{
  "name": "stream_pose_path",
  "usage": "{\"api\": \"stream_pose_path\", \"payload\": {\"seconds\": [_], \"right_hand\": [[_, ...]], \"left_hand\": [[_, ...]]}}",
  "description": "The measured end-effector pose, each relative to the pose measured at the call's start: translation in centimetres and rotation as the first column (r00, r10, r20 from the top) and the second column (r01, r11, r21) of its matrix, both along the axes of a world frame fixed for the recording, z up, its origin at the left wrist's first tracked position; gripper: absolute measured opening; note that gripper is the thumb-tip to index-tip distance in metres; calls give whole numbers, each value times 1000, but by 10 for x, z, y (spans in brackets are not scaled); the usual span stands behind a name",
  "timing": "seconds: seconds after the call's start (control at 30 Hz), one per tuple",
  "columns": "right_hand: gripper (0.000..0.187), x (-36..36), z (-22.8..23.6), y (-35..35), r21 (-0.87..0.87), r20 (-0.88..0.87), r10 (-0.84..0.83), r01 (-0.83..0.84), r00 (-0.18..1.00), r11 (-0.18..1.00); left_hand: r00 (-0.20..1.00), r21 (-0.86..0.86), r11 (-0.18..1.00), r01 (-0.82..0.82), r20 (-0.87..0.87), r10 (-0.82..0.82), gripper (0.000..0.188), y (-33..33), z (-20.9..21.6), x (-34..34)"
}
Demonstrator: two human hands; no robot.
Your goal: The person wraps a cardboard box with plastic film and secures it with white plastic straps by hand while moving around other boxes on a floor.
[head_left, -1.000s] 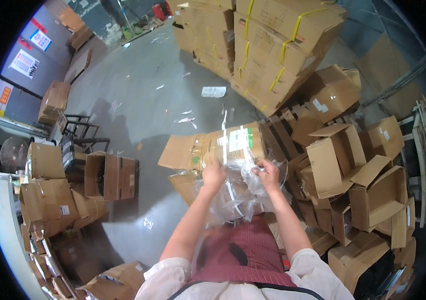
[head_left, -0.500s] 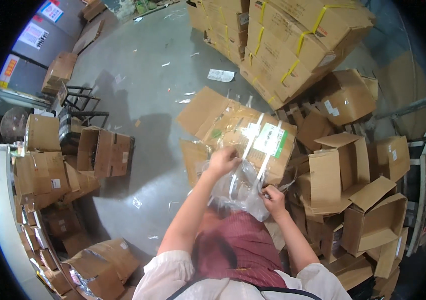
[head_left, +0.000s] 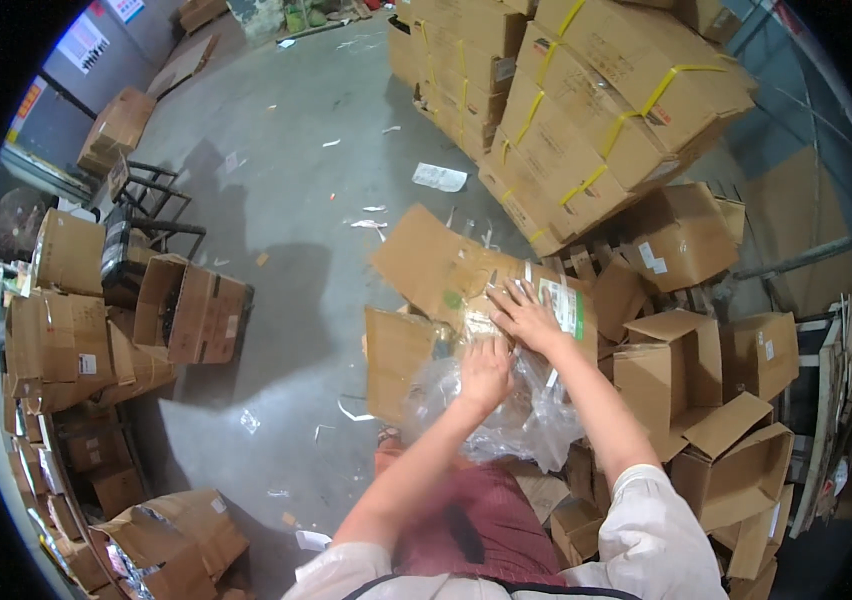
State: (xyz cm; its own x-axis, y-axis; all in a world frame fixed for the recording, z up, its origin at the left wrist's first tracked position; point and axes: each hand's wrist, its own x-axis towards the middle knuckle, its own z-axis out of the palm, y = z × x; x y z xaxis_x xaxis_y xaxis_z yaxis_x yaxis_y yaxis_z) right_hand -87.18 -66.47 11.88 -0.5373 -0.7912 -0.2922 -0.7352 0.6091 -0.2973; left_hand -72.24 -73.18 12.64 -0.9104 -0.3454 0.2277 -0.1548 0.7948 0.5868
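Observation:
A cardboard box (head_left: 428, 262) with one flap swung out stands before me, a white-and-green label (head_left: 564, 308) and white straps on its top. My right hand (head_left: 529, 315) lies on the box top beside the label, fingers spread, covering part of it. Just below, my left hand (head_left: 487, 372) is closed against the same box, its fingers curled; what they hold, if anything, is hidden. Crumpled clear plastic film (head_left: 536, 425) bunches over the near side of the box, under my forearms.
Stacked boxes with yellow straps (head_left: 586, 120) stand beyond, at the right. Opened cartons (head_left: 736, 470) pile up at my right. More cartons (head_left: 61, 345) and a dark metal stool (head_left: 151, 190) are on the left. Paper scraps (head_left: 440, 177) lie on the grey floor.
My right hand has gone from the plastic film at the box's near right up onto its top, fingers now spread. My left hand has shifted right and nearer to me.

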Motion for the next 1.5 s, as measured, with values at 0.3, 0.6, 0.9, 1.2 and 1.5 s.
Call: {"api": "stream_pose_path", "payload": {"seconds": [0.3, 0.6, 0.9, 1.2, 1.5], "right_hand": [[66, -23, -29, 15, 114, 61, -43, 36, 997, 993], [61, -35, -37, 41, -223, 113, -75, 99, 991, 970], [56, 101, 56, 106, -480, -161, -340, 227, 927, 847], [87, 187, 46, 45, -350, 59, -447, 438, 893, 828], [57, 147, -5, 5, -565, 333, -436, 547, 836, 617]], "left_hand": [[998, 369, 929, -43, -21, 55, 15, 38, -11, 89], [980, 457, 889, -26, 186, -67, 18, 66, -60, 148], [974, 127, 967, -220, -18, 224, 45, -40, 25, 115], [981, 78, 993, -87, 181, 72, 52, -97, -33, 5], [659, 64, 998, 18, 750, -60, 97, -42, 40, -85]]}}
